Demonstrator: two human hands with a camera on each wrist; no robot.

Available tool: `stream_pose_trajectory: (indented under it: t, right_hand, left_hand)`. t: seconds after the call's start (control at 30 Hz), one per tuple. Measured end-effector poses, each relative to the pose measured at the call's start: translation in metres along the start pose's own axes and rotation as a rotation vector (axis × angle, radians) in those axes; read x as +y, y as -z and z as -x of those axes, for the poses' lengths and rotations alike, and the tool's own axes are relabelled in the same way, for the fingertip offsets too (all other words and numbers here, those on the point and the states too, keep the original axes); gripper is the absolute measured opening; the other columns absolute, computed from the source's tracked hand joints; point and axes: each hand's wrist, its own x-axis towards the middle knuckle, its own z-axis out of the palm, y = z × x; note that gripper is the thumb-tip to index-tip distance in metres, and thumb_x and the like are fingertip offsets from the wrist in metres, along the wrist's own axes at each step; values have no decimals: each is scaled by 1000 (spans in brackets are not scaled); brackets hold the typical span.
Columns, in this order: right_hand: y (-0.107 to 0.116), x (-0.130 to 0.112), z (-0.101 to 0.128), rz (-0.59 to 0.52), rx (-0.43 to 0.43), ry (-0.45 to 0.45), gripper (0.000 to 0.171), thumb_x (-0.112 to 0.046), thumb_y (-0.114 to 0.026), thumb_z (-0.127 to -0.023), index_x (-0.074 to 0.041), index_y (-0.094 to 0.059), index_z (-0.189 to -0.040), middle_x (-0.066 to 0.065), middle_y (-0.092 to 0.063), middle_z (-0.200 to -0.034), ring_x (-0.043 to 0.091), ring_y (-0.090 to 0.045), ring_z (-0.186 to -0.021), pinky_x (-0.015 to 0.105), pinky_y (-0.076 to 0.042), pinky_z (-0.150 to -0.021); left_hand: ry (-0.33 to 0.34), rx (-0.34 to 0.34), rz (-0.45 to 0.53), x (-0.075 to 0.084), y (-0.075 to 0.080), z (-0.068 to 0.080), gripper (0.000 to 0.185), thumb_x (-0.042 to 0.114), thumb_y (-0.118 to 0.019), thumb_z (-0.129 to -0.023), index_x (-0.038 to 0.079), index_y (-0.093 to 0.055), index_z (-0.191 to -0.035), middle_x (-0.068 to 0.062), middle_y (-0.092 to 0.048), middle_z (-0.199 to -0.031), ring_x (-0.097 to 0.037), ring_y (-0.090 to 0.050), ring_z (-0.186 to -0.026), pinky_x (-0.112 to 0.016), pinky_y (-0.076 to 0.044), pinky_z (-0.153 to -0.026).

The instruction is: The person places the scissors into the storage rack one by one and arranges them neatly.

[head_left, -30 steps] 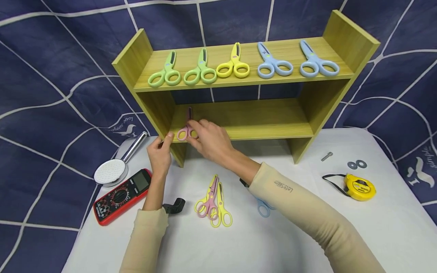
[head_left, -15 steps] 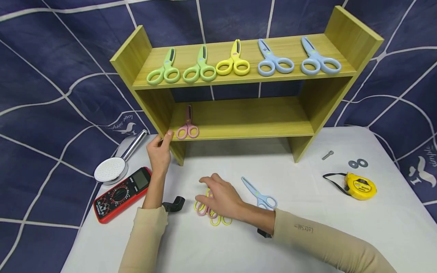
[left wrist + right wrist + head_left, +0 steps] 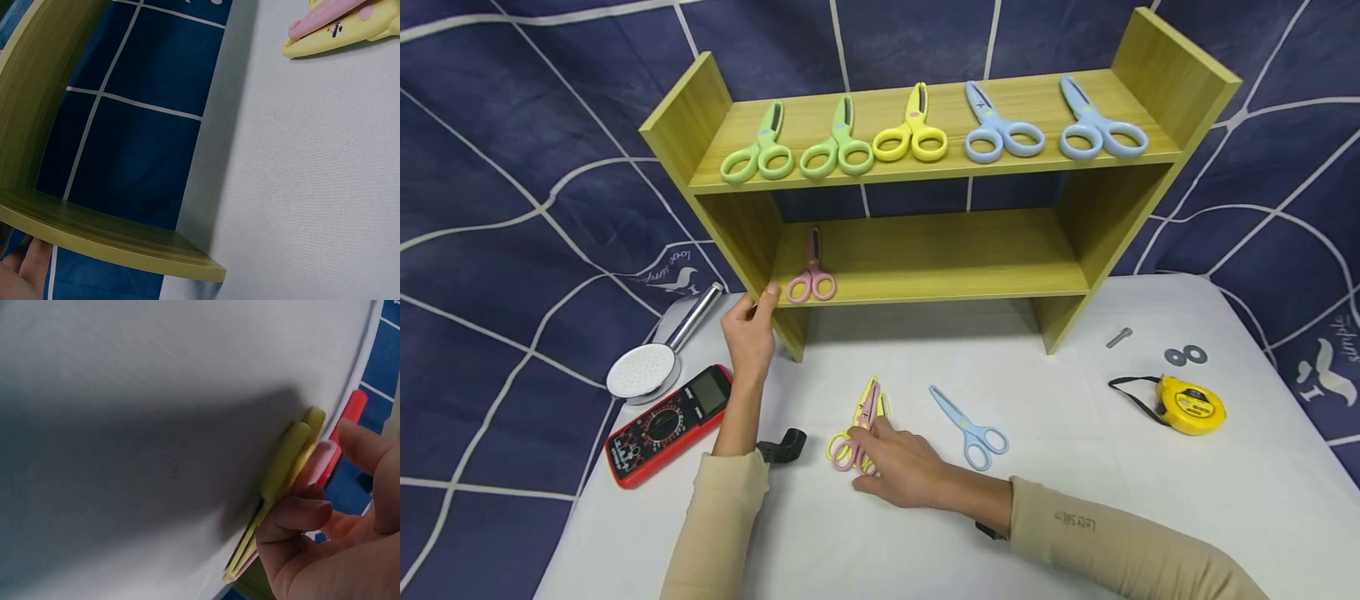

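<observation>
At the left edge of the wooden shelf unit (image 3: 992,283), my left hand (image 3: 751,337) grips the side panel, thumb in front; in the left wrist view its fingers (image 3: 34,265) show behind the panel (image 3: 112,244). My right hand (image 3: 902,467) is over a small pile on the table, pink scissors (image 3: 842,454) lying on yellow scissors (image 3: 862,408). Its thumb and forefinger stand apart around the pink handle (image 3: 315,464), beside the yellow handles (image 3: 286,459). Another pair of pink scissors (image 3: 812,271) lies at the left of the middle shelf.
Green, yellow and blue scissors (image 3: 991,129) line the top shelf. Blue scissors (image 3: 968,425) lie right of the pile. A shower head (image 3: 643,367) and red multimeter (image 3: 670,425) are at left; a bolt (image 3: 1118,337), washers (image 3: 1186,356) and yellow tape measure (image 3: 1189,406) at right.
My right hand has let go of the pink scissors on the middle shelf and come down to the pile on the table. The left hand has kept its place on the panel.
</observation>
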Motion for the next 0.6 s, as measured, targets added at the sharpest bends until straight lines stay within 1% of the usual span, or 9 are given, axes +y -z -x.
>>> stream_pose_trajectory:
  t: [0.07,0.17,0.23,0.3,0.43,0.5,0.6]
  right_hand:
    - [-1,2,-1,5,-12,1,62,-32,-77,-87,-13,-50,-139,6,-51,-105,7,-46,-63,23,-39,-52]
    - [-4,4,-2,8,-2,26,62,-31,-77,-88,-12,-50,-140,7,-52,-106,6,-46,-62,23,-39,-51]
    - [-5,5,-3,9,9,43,61,-29,-76,-88,-11,-50,-139,8,-53,-107,6,-46,-61,22,-39,-50]
    - [-6,6,-3,7,17,57,57,-26,-75,-88,-10,-52,-138,9,-53,-107,5,-45,-59,21,-38,-49]
    - [-6,7,-4,19,29,75,48,-20,-74,-86,-12,-58,-130,6,-53,-101,6,-43,-56,21,-36,-47]
    - [-6,7,-4,20,33,77,44,-17,-73,-83,-14,-59,-125,5,-52,-98,7,-43,-55,22,-35,-47]
    - [-6,7,-4,-2,40,71,44,-14,-73,-79,-16,-60,-121,3,-51,-95,9,-43,-55,23,-36,-49]
  left_hand:
    - [2,-6,-5,0,0,0,15,6,-68,-90,9,-73,-76,2,-56,-62,-2,-46,-58,-19,-38,-55]
    - [4,-3,-21,0,0,0,17,7,-68,-90,11,-72,-74,5,-53,-60,-2,-45,-57,-19,-36,-54]
    - [3,0,-27,0,0,0,16,6,-68,-90,8,-72,-75,5,-54,-61,-2,-45,-58,-19,-37,-55]
    - [1,1,-33,0,1,0,14,6,-68,-91,3,-72,-78,6,-55,-62,-2,-46,-59,-19,-37,-56]
    - [0,-5,-30,0,0,0,14,6,-67,-91,-5,-71,-84,6,-57,-64,-3,-48,-61,-19,-39,-57]
    - [-2,-7,-30,1,0,0,13,6,-67,-91,-5,-71,-84,8,-56,-64,-4,-48,-61,-20,-39,-58]
    - [-4,-8,-37,1,0,0,14,6,-67,-91,-1,-70,-80,10,-52,-61,-3,-45,-59,-19,-36,-55]
